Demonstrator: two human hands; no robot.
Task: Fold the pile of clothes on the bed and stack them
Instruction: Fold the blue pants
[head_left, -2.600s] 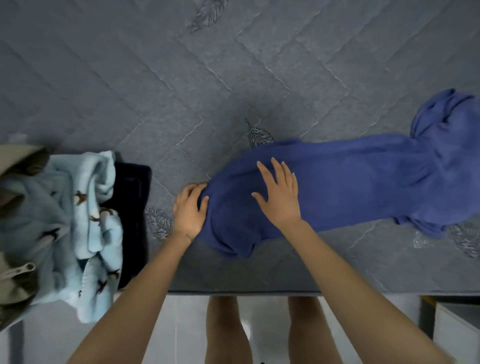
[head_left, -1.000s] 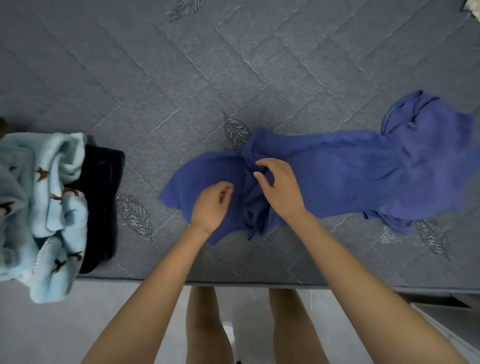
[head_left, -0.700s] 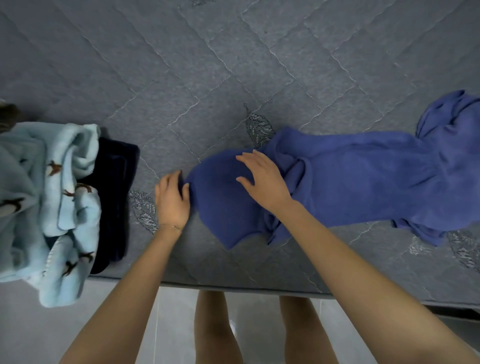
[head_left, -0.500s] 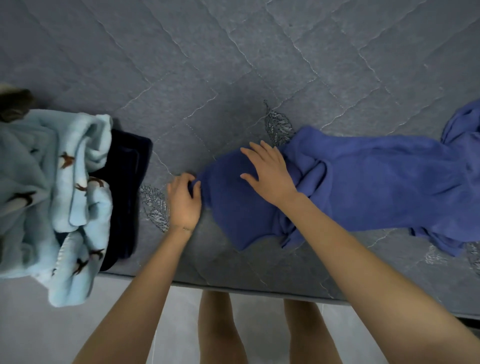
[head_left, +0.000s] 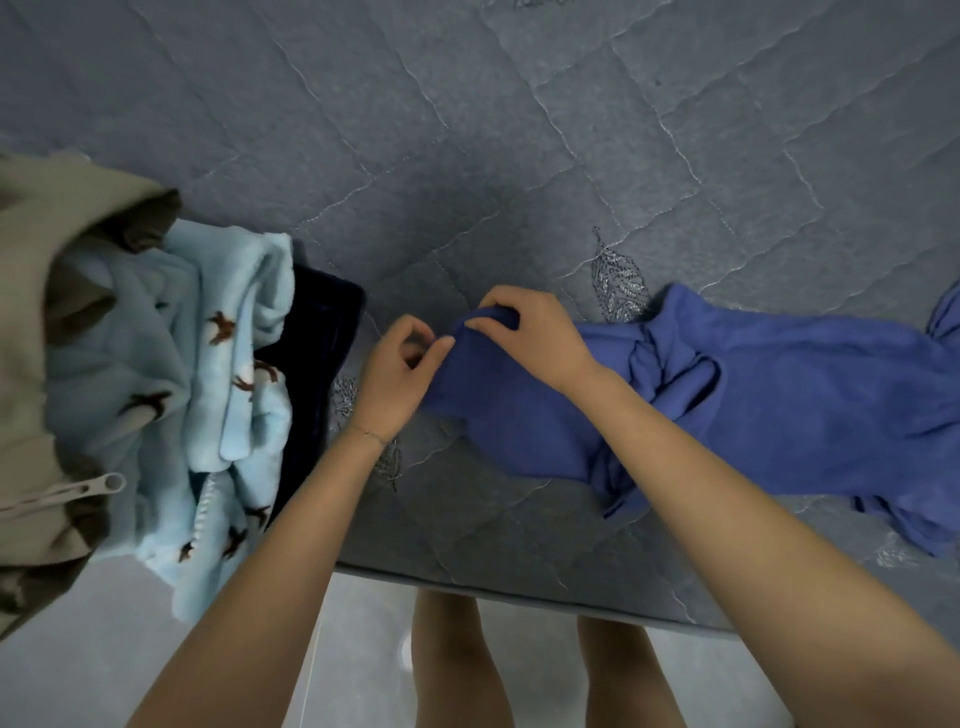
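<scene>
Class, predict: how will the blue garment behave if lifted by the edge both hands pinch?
Probably floppy: the blue garment lies bunched in folds beside the right hand. Likely light for its size: the left hand pinches its edge with fingertips alone.

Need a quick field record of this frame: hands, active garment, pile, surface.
surface: grey quilted mattress
active item: blue garment, lying rumpled, stretched out to the right
left hand: pinches the garment's left end
right hand: pinches the same end, close beside the left
pile: on the left; light blue printed fleece over a dark navy garment, khaki zipped jacket farthest left
fold state: blue garment not yet folded
</scene>
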